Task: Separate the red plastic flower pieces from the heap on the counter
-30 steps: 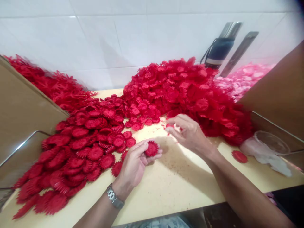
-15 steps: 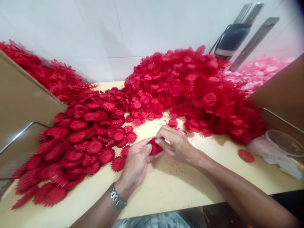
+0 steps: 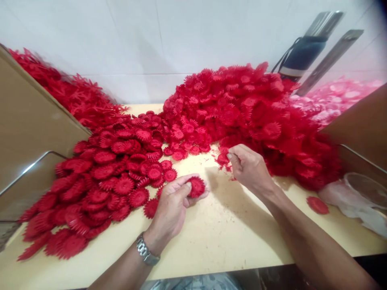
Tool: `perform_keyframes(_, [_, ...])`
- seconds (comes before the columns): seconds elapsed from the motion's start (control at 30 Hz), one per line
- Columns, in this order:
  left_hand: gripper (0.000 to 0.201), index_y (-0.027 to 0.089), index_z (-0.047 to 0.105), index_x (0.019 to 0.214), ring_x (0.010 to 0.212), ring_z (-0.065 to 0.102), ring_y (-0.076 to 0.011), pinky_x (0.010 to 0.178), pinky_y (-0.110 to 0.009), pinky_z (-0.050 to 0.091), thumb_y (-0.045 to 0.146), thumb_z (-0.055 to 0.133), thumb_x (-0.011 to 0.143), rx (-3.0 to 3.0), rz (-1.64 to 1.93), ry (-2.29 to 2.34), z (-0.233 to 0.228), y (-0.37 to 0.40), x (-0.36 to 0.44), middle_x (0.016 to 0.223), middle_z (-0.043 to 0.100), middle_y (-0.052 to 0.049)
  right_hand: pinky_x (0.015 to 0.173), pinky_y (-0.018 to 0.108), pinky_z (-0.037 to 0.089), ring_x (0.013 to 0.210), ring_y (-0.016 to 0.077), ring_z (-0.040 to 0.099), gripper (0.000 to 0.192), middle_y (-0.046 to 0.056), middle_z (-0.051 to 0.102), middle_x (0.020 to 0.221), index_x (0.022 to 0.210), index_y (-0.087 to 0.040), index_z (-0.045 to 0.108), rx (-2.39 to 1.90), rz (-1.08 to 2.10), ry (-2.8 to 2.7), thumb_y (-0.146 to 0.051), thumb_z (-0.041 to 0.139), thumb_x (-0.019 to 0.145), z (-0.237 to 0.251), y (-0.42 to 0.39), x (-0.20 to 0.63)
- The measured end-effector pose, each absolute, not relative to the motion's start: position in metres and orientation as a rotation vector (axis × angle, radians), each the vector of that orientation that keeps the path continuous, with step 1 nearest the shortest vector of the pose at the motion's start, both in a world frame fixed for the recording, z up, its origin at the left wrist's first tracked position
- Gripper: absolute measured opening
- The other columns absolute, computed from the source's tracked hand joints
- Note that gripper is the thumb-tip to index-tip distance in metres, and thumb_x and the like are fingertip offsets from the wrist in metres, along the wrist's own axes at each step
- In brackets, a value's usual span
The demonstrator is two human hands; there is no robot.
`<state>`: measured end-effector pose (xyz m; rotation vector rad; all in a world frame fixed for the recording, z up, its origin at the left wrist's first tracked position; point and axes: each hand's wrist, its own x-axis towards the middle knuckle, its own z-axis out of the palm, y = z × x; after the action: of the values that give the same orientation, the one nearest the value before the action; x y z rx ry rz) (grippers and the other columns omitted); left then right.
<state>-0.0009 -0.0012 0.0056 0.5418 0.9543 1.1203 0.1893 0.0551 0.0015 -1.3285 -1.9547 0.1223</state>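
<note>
My left hand, with a metal watch on its wrist, grips a round red flower piece with a fringed edge between thumb and fingers. Its flat face points up toward me. My right hand is pinched closed above small red scraps in front of the large heap. Whatever its fingertips may hold is too small to make out. To the left of my left hand lies a spread of similar fringed red flower pieces. A bigger red heap of flower pieces rises behind both hands.
Brown panels stand at the left and right. Star-shaped red pieces lie back left, pink pieces back right. A dark bottle and a metal bar stand behind. A clear plastic bag and single red disc lie right.
My right hand has left the flower piece and moved right and slightly away from me, to the scraps. The left hand keeps its grip, and the piece's face now shows. The view shifted slightly.
</note>
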Motion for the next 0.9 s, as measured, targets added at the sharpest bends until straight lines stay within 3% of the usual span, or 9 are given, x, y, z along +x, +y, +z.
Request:
perform_keyframes(0.1, [0.016, 0.011, 0.067, 0.084, 0.077, 0.066, -0.0212, 0.079, -0.039, 0.052, 0.016, 0.064, 0.069, 0.493, 1.11, 0.925, 0.004, -0.001, -0.002, 0.075, 0.068, -0.007, 0.064, 0.032, 0.039, 0.07, 0.0194, 0.049, 0.014, 0.007, 0.054, 0.073, 0.077, -0.017, 0.056, -1.467, -0.152, -2.027, -0.017, 0.044, 0.082, 0.005, 0.058, 0.201])
perform_keyframes(0.2, [0.011, 0.012, 0.067, 0.079, 0.082, 0.065, -0.0209, 0.08, -0.039, 0.052, 0.019, 0.06, 0.074, 0.464, 1.111, 0.846, 0.003, -0.001, -0.002, 0.081, 0.068, -0.007, 0.074, 0.037, 0.041, 0.085, 0.024, 0.051, 0.017, 0.012, 0.057, 0.089, 0.096, -0.015, 0.058, -1.372, -0.208, -2.03, -0.019, 0.05, 0.081, 0.006, 0.054, 0.194])
perform_keyframes(0.3, [0.014, 0.012, 0.068, 0.08, 0.079, 0.063, -0.0165, 0.078, -0.034, 0.052, 0.021, 0.057, 0.078, 0.49, 1.091, 0.798, 0.002, -0.001, -0.001, 0.087, 0.068, -0.007, 0.067, 0.03, 0.042, 0.075, 0.0181, 0.051, 0.007, 0.007, 0.055, 0.078, 0.084, -0.016, 0.057, -1.021, 0.073, -2.158, -0.021, 0.053, 0.081, 0.002, 0.044, 0.172])
perform_keyframes(0.4, [0.017, 0.012, 0.068, 0.089, 0.074, 0.061, -0.0132, 0.074, -0.028, 0.051, 0.018, 0.06, 0.075, 0.555, 1.047, 0.838, 0.002, -0.002, 0.002, 0.087, 0.068, -0.007, 0.058, 0.025, 0.038, 0.067, 0.0139, 0.046, 0.011, 0.002, 0.049, 0.069, 0.071, -0.017, 0.053, -0.863, 0.34, -2.297, -0.021, 0.054, 0.081, -0.007, 0.036, 0.152])
perform_keyframes(0.63, [0.024, 0.012, 0.069, 0.088, 0.083, 0.064, -0.0203, 0.073, -0.031, 0.051, 0.015, 0.065, 0.065, 0.593, 1.063, 0.98, 0.002, -0.001, 0.007, 0.09, 0.07, -0.009, 0.052, 0.022, 0.035, 0.058, 0.0109, 0.044, 0.016, 0.0, 0.045, 0.064, 0.067, -0.017, 0.048, -0.902, 0.531, -2.103, -0.015, 0.047, 0.083, -0.008, 0.038, 0.151])
perform_keyframes(0.77, [0.02, 0.01, 0.068, 0.082, 0.072, 0.066, -0.0201, 0.072, -0.034, 0.052, 0.013, 0.066, 0.062, 0.515, 1.105, 1.042, 0.002, 0.0, 0.003, 0.076, 0.071, -0.008, 0.058, 0.028, 0.038, 0.063, 0.0152, 0.046, 0.018, 0.002, 0.048, 0.064, 0.067, -0.018, 0.049, -1.229, 0.094, -1.912, -0.016, 0.043, 0.084, -0.003, 0.056, 0.177])
perform_keyframes(0.9, [0.017, 0.011, 0.067, 0.083, 0.076, 0.066, -0.0195, 0.075, -0.033, 0.051, 0.014, 0.065, 0.067, 0.471, 1.134, 0.949, 0.002, 0.0, -0.001, 0.078, 0.07, -0.007, 0.075, 0.039, 0.04, 0.086, 0.0239, 0.05, 0.014, 0.011, 0.056, 0.089, 0.094, -0.016, 0.057, -1.394, -0.242, -1.937, -0.022, 0.05, 0.082, 0.001, 0.063, 0.193])
